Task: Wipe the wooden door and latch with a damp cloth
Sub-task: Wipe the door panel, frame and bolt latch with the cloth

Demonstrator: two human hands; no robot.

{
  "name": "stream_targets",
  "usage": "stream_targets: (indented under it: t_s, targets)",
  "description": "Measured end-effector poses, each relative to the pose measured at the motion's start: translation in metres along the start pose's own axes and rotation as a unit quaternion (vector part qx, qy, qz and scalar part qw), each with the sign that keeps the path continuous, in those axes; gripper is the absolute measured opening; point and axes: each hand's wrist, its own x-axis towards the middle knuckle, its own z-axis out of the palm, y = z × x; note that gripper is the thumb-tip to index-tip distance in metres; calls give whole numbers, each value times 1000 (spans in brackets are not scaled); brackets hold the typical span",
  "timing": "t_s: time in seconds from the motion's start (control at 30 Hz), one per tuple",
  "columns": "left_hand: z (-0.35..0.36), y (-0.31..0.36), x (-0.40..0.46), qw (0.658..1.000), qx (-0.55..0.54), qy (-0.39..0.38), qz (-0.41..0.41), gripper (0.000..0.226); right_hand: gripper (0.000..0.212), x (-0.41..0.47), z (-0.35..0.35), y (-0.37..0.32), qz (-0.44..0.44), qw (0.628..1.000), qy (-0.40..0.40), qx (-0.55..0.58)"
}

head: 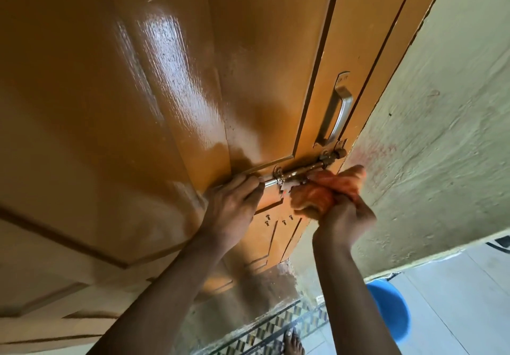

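Our right hand (345, 222) clenches the cloth (328, 189) against the latch (303, 171) while our left hand (234, 200) pinches its bolt end, where fabric could snag on the screws.

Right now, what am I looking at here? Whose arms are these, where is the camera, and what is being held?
There is no machine: a person wears one camera on the head, looking forward and down at their own bare arms. The glossy brown wooden door fills the view, with a metal pull handle above a sliding bolt latch. The left hand grips the bolt's end. The right hand presses a bunched orange cloth against the latch. A blue bucket stands on the floor below.
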Motion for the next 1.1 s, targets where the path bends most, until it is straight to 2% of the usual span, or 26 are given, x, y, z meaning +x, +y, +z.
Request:
stream_targets:
  t_s: [0.07, 0.1, 0.23, 0.3, 0.37, 0.4, 0.43, 0.5, 0.57, 0.67, 0.7, 0.73, 0.8, 0.83, 0.87, 0.97, 1.03, 1.1]
  targets:
    - [0, 1, 0, 1000, -5, -1, -7, 29, 33, 13, 9, -4, -41, 996, 69, -40]
    - [0, 1, 0, 1000, -10, -1, -8, 29, 31, 14, 16, -1, -85, 990, 73, -86]
    - [-1, 2, 1, 1000, -15, -5, -6, 27, 62, -3, 35, 26, -245, 934, -41, -255]
    - [-1, 3, 0, 1000, -18, -8, -14, 28, 65, -13, 25, 42, -321, 886, -110, -317]
    - [0, 3, -2, 999, -32, -11, -21, 35, 65, -12, 6, 51, -407, 819, -163, -369]
    - [1, 3, -3, 999, -36, -9, -19, 35, 64, -5, -2, 50, -441, 796, -168, -379]
    - [2, 2, -3, 999, -40, -7, -16, 34, 62, 5, -5, 50, -455, 792, -151, -377]
    - [4, 1, -4, 999, -48, -13, -15, 32, 56, 14, 7, 48, -419, 833, -91, -349]
    - [8, 0, -5, 998, -50, -18, -18, 34, 60, -7, 24, 48, -384, 859, -94, -327]
    - [10, -1, -6, 999, -43, -15, -15, 34, 64, -30, 20, 59, -436, 816, -173, -339]
    - [9, -1, -6, 999, -37, -10, -7, 30, 63, -25, 14, 58, -446, 812, -173, -334]
    - [8, -1, -5, 1000, -28, -6, 0, 28, 61, -13, 12, 56, -435, 831, -143, -316]
    - [6, 0, -3, 1000, -11, -3, 9, 36, 60, 5, 22, 48, -323, 912, -35, -251]
    - [6, 0, -3, 1000, -3, -2, 11, 37, 62, 7, 31, 44, -268, 937, -4, -225]
    - [7, 0, -4, 1000, 3, 1, 12, 34, 63, 2, 39, 42, -249, 944, 1, -218]
    - [12, -1, -7, 1000, -2, 10, 4, 26, 64, -25, 38, 57, -307, 912, -57, -265]
    - [13, -2, -8, 1000, -5, 11, 2, 25, 50, -31, 18, 74, -321, 893, -113, -295]
    - [13, -2, -7, 1000, -2, 5, 4, 26, 38, -22, 8, 76, -266, 912, -98, -296]
